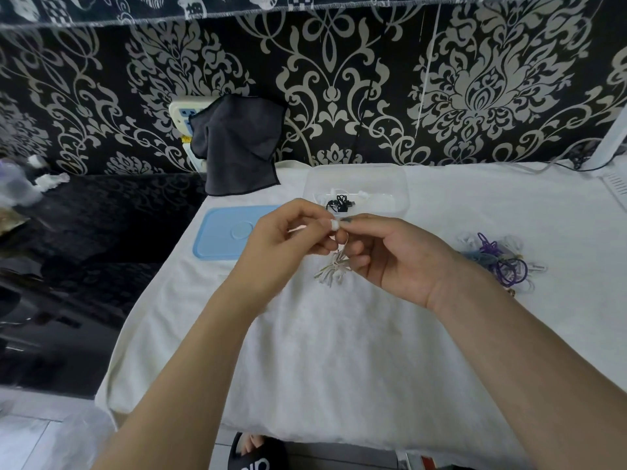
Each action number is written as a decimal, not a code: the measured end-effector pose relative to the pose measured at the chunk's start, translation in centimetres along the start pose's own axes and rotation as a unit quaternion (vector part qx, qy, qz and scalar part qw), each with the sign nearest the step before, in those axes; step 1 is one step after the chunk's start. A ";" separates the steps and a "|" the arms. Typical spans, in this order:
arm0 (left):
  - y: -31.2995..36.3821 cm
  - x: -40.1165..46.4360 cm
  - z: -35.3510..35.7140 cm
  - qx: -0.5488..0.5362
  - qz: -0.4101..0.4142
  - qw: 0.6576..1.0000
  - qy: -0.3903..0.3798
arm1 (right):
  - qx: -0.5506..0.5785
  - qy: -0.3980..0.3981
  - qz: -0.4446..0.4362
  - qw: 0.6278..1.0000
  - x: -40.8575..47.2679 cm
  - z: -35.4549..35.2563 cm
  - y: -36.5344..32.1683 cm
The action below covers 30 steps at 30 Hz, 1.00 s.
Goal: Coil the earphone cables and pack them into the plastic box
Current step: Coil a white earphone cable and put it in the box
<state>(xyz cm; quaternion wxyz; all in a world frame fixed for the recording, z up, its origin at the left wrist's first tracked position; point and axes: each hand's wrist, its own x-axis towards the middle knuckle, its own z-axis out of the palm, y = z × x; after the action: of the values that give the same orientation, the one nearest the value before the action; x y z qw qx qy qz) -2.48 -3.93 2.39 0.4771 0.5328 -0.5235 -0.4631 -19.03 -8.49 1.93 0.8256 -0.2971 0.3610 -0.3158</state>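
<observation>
Above the middle of the white cloth, my left hand (291,240) and my right hand (397,256) meet fingertip to fingertip. Both pinch a white earphone cable (334,271); its bundled loops hang below my fingers, blurred. A white earbud shows between the fingertips. Behind my hands stands the clear plastic box (356,171), open, with a coiled black earphone (340,203) and white earphones inside. A tangle of purple and white earphone cables (502,259) lies on the cloth to the right.
The light blue lid (224,232) lies flat left of the box. A dark grey cloth (237,144) hangs at the wall over a power strip. The table's left edge drops to a dark patterned surface. A sandalled foot shows below the front edge.
</observation>
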 end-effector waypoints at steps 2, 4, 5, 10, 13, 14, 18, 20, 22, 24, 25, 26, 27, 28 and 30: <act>0.2 -0.3 0.3 0.109 0.068 0.991 0.034 | 0.020 0.005 0.001 1.000 0.0 0.1 0.0; 0.3 -0.7 0.3 0.184 0.119 0.975 0.039 | 0.032 0.006 0.004 0.999 0.0 0.2 -0.1; 0.3 -0.7 0.2 0.207 0.136 0.968 0.039 | 0.029 0.003 0.005 1.000 -0.1 0.2 -0.1; 0.1 -0.7 0.1 0.233 0.148 0.960 0.046 | 0.017 -0.006 0.012 1.000 -0.1 0.2 0.0; 0.0 -0.8 0.0 0.208 0.144 0.967 0.036 | 0.021 -0.010 0.008 1.000 0.0 0.1 -0.1; 0.1 -0.9 0.0 0.187 0.134 0.973 0.032 | 0.019 -0.010 0.007 1.000 -0.1 0.1 -0.1; -0.1 -0.9 -0.1 0.140 0.040 0.989 -0.022 | 0.020 -0.006 0.013 1.000 -0.1 0.1 -0.1; -0.7 -0.9 -0.2 0.136 -0.036 0.988 -0.067 | 0.045 -0.002 0.024 0.999 0.1 0.0 0.0; -1.1 -0.9 0.0 0.141 -0.108 0.978 -0.107 | 0.058 0.001 0.028 0.998 0.3 -0.1 0.1; -1.2 -0.9 0.3 0.132 -0.147 0.973 -0.117 | 0.046 0.008 0.019 0.999 0.4 -0.2 0.2; -1.1 -0.8 0.4 0.124 -0.155 0.973 -0.114 | 0.035 0.012 0.013 0.999 0.5 -0.2 0.2; -1.1 -0.7 0.5 0.117 -0.158 0.974 -0.112 | 0.026 0.013 0.009 1.000 0.6 -0.3 0.2; -1.0 -0.6 0.5 0.109 -0.159 0.975 -0.112 | 0.021 0.013 0.005 1.000 0.6 -0.3 0.3; -0.9 -0.5 0.5 0.103 -0.157 0.976 -0.111 | 0.017 0.012 0.001 1.000 0.6 -0.3 0.3; -0.9 -0.4 0.5 0.103 -0.144 0.979 -0.097 | -0.008 0.015 -0.018 1.000 0.5 -0.1 0.4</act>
<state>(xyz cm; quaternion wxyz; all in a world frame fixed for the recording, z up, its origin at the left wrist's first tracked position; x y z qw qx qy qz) -2.85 -3.55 1.43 0.2950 0.6012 -0.5301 -0.5200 -18.69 -8.68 1.39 0.8118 -0.3054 0.3706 -0.3321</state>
